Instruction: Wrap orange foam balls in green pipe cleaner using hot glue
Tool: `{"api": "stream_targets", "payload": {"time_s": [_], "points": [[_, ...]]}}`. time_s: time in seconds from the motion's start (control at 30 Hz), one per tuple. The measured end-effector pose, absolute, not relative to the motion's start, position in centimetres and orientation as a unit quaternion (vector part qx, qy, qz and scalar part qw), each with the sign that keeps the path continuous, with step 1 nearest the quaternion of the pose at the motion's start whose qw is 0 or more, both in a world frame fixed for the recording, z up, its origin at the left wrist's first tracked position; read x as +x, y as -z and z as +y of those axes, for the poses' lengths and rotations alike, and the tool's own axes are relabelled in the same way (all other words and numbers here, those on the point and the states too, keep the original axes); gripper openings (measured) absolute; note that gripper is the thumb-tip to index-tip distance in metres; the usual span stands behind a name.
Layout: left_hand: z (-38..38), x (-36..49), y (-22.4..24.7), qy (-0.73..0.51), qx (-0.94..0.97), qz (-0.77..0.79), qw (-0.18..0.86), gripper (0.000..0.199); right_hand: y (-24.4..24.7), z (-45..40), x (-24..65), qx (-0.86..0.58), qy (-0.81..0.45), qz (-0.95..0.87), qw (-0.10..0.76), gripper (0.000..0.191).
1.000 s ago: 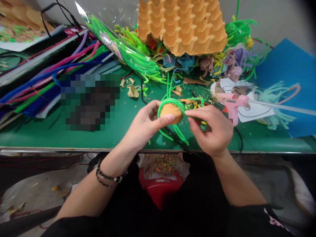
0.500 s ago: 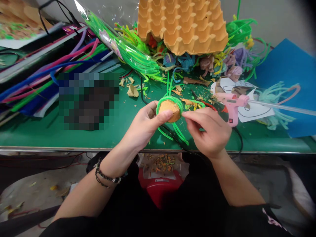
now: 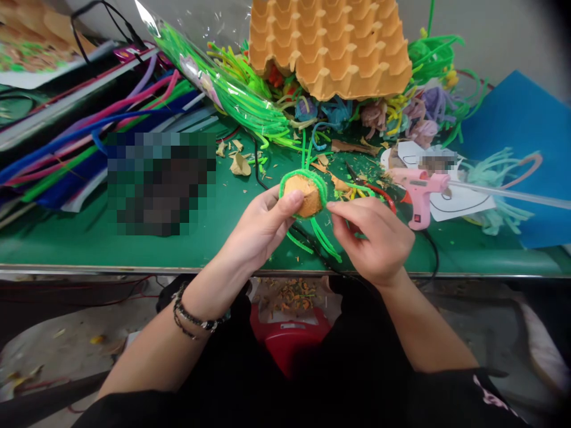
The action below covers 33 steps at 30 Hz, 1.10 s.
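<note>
My left hand (image 3: 261, 226) holds a small tan egg-carton cup (image 3: 309, 201), its thumb pressed on the cup's face. Green pipe cleaner (image 3: 322, 184) runs around the cup's rim in a fuzzy band. At the cup's right edge, the thumb and forefinger of my right hand (image 3: 377, 238) are pinched together on the green pipe cleaner. More green stems (image 3: 328, 241) lie on the table below the cup. The fingers of my left hand behind the cup are hidden.
A pink glue gun (image 3: 422, 193) with a clear glue stick lies to the right, near red-handled pliers (image 3: 383, 196). An egg tray (image 3: 330, 47) tops a pile of pipe-cleaner pieces at the back. Bagged green stems (image 3: 232, 95) lie left of it; carton scraps (image 3: 241, 164) are scattered about.
Both hands and the cup have shifted slightly left. The cup has turned a little, and my left thumb sits further left on it.
</note>
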<state>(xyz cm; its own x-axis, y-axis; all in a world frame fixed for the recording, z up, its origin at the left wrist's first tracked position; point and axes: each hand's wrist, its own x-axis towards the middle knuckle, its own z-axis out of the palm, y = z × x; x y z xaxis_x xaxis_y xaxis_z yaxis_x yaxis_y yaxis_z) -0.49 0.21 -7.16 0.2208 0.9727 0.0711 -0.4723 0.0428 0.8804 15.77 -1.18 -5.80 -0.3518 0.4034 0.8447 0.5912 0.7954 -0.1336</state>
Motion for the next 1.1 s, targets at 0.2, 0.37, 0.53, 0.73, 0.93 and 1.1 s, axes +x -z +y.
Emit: {"api": "stream_targets", "payload": {"time_s": [0.2,0.37,0.53,0.73,0.93,1.1], "points": [[0.04,-0.29,7.32,-0.544,0.432,0.305,0.652,0.043,5.78,-1.34,15.68,-0.311,0.112,-0.817,0.472,0.017],[-0.02,-0.08,7.33,-0.553,0.415,0.291,0.661,0.04,5.75,-1.31,15.46,-0.314,0.081,-0.813,0.484,0.016],[-0.15,-0.03,7.06,-0.556,0.359,0.289,0.691,0.036,5.83,-1.26,15.37,-0.316,0.046,-0.807,0.496,0.015],[-0.16,-0.06,7.08,-0.554,0.343,0.277,0.706,0.032,5.73,-1.34,15.27,-0.324,0.067,-0.801,0.5,0.016],[-0.21,0.08,7.09,-0.547,0.363,0.282,0.699,0.039,5.8,-1.47,15.08,-0.329,0.074,-0.802,0.492,0.016],[-0.24,0.21,7.22,-0.545,0.379,0.284,0.692,0.039,5.94,-1.39,15.16,-0.32,0.093,-0.816,0.473,0.014]]}}
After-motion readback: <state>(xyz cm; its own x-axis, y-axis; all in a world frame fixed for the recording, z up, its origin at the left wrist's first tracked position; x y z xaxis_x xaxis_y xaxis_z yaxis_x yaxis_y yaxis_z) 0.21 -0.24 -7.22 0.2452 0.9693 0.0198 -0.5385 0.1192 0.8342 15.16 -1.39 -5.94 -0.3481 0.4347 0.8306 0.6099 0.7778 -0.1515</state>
